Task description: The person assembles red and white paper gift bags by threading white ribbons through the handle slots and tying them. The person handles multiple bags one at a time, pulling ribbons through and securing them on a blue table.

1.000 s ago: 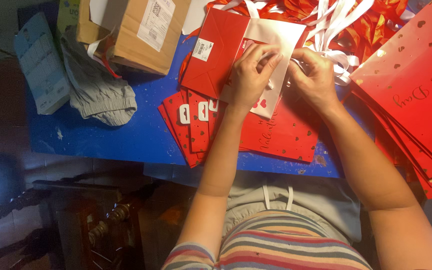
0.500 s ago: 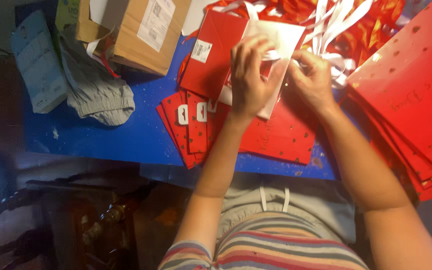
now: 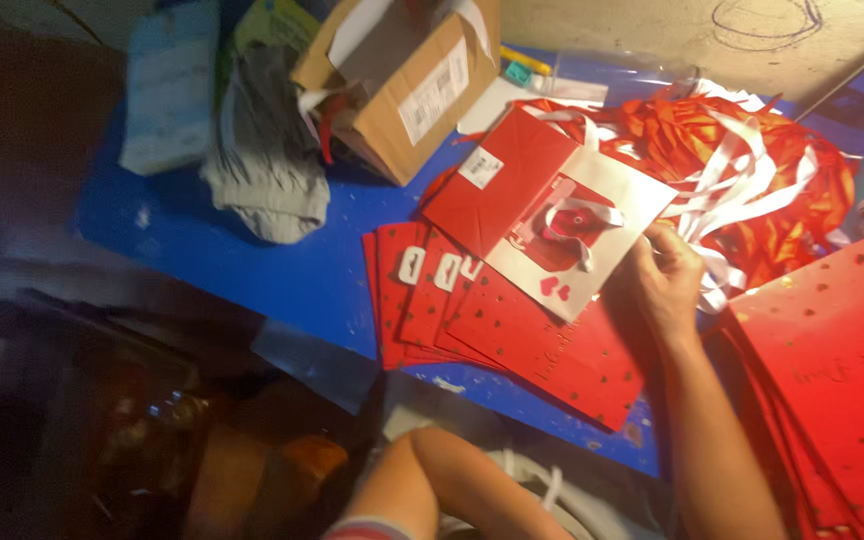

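A flat gift bag, red with a white front panel and a white ribbon handle, lies tilted on a fanned stack of red heart-print bags. My right hand rests at the bag's right edge, fingers curled on that edge beside loose white ribbons. Of my left arm only the bent forearm shows at the bottom of the view, low and near my body. Its hand is out of the frame.
A tangle of red and white ribbons lies behind the bag. More large red bags are piled at right. A cardboard box, grey cloth and a pale blue pack sit on the blue table.
My left hand has come off the bag and pulled back toward my body, out of view. The bag's front now lies uncovered. My right hand stays at its right edge.
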